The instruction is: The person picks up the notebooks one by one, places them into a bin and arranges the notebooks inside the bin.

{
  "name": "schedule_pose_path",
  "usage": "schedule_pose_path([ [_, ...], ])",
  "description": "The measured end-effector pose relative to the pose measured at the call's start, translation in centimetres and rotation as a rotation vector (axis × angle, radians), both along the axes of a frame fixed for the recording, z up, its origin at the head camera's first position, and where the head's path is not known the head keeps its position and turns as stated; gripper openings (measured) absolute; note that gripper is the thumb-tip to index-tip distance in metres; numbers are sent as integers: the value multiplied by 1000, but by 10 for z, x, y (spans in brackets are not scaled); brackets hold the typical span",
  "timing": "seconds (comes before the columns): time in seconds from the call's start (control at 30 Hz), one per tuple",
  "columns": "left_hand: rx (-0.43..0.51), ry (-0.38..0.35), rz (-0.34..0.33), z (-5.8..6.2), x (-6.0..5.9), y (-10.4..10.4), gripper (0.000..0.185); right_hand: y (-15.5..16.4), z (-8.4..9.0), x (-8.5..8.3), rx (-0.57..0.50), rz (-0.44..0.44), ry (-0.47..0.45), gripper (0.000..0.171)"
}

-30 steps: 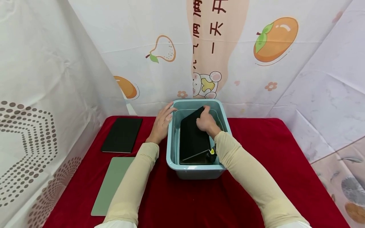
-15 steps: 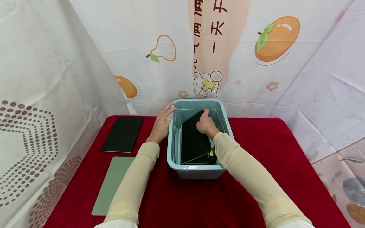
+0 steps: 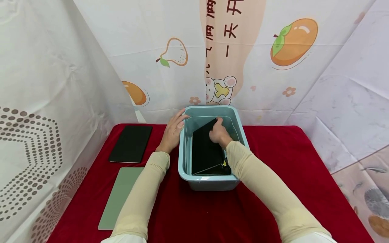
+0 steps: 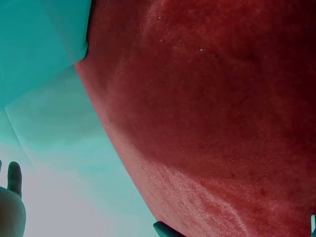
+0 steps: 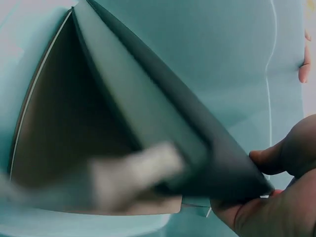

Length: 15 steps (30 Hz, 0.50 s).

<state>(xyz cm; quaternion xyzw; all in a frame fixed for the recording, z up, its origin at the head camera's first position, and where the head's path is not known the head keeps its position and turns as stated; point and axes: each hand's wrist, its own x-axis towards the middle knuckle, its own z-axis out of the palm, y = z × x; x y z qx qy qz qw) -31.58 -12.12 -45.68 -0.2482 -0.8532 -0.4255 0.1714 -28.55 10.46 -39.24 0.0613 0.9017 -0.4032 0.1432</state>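
Right hand: down inside the bin, thumb and fingers pinching the far right corner of a black book. Left hand: outside, at the bin's far left, fingers extended, nothing gripped. Fingertips reach the rim; whether they press or only rest on it, cannot tell. Hands well apart, the rim and part of the bin between them.

Pinched book: in the bin, most of it to the left of the right hand and nearer the person. Long axis roughly front to back, along the bin's length. Key relation, as I judge it: the hold is at one corner only, so the book hangs off to one side of the grip. Right hand is the nearer one, being on it; left hand has the bin wall between.

Right wrist view: gripped corner lifted, book tilted, pale page edges showing. Beneath it a second book, dark-faced. Blurred pale strip in front, not identified.

Outward: on the red-covered table, left of the bin, a flat black notebook. Nearer the person, a green notebook, partly hidden by the left sleeve. Fruit-print curtain behind.
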Motion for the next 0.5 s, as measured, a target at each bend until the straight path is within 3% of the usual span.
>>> schedule_pose_path([
  [0.2,2,4,2,0,0,0,52,0,-2,1,31,18,-7,72],
  [0.33,5,11,-2,0,0,0,54,0,0,3,48,29,-63,78],
  [0.5,-2,3,2,0,1,0,54,-2,-1,4,208,72,-170,80],
])
